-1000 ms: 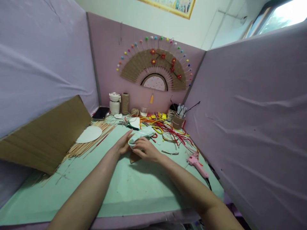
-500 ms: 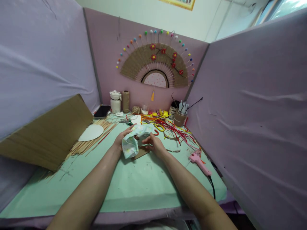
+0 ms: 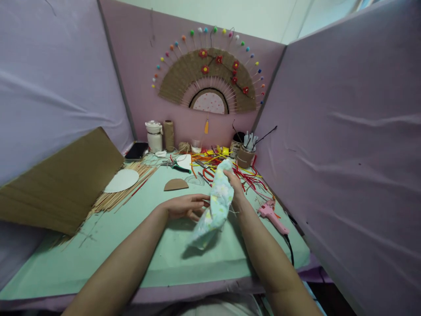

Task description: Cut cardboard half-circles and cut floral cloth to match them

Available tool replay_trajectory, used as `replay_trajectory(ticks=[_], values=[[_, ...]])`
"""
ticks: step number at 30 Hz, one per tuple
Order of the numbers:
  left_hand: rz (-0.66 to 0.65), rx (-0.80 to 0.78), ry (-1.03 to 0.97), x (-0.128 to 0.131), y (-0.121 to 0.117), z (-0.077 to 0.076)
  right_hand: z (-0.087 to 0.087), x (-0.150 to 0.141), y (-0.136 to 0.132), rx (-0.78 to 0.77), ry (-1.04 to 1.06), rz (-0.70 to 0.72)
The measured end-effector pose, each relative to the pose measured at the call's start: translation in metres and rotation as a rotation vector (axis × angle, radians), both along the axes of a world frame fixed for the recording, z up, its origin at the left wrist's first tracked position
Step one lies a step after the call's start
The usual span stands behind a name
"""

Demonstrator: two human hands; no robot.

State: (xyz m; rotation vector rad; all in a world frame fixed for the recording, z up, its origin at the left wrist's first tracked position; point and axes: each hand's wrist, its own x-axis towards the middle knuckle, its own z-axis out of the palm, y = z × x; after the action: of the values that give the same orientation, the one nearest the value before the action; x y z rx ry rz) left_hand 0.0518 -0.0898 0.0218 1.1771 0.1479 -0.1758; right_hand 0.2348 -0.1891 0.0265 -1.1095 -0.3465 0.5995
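Note:
A pale green patterned fabric piece hangs slanting above the table, its lower end blurred by motion. My right hand is closed on its upper right edge, the thumb showing on the near face. At the fabric's left edge is my left hand, fingers stretched out; some fingertips pass behind the cloth, and I cannot tell if they touch it. Beyond my left hand a brown cardboard half circle lies flat beside a clear protractor. Green-handled pliers lie farther back.
Red and yellow pipe cleaners cover the back right of the table. A pink glue gun lies at the right with its cord. Thin sticks and a white oval lie left, by a leaning cardboard sheet. A decorated fan hangs behind.
The fabric has passed from my left hand to my right and moved right, unfolding downward. My left hand has opened. The cardboard half circle and protractor are now uncovered.

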Motion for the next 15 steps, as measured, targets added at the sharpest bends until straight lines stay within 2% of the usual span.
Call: replay_trajectory(ticks=[3,5,7,9,15], values=[[0.315,0.049,-0.033,0.011,-0.002,-0.005,0.002,-0.009,-0.001,-0.029,0.046,-0.046],[0.47,0.02,-0.105,0.016,-0.004,-0.007,0.004,-0.017,0.001,0.045,0.053,0.016],[0.499,-0.006,-0.157,0.019,-0.006,-0.008,0.005,-0.023,0.002,0.099,0.057,0.105],[0.519,-0.014,-0.173,0.021,-0.007,-0.009,0.004,-0.026,0.003,0.092,0.033,0.152],[0.658,-0.081,-0.109,0.026,-0.002,-0.015,-0.008,-0.029,0.004,-0.068,-0.264,0.128]])
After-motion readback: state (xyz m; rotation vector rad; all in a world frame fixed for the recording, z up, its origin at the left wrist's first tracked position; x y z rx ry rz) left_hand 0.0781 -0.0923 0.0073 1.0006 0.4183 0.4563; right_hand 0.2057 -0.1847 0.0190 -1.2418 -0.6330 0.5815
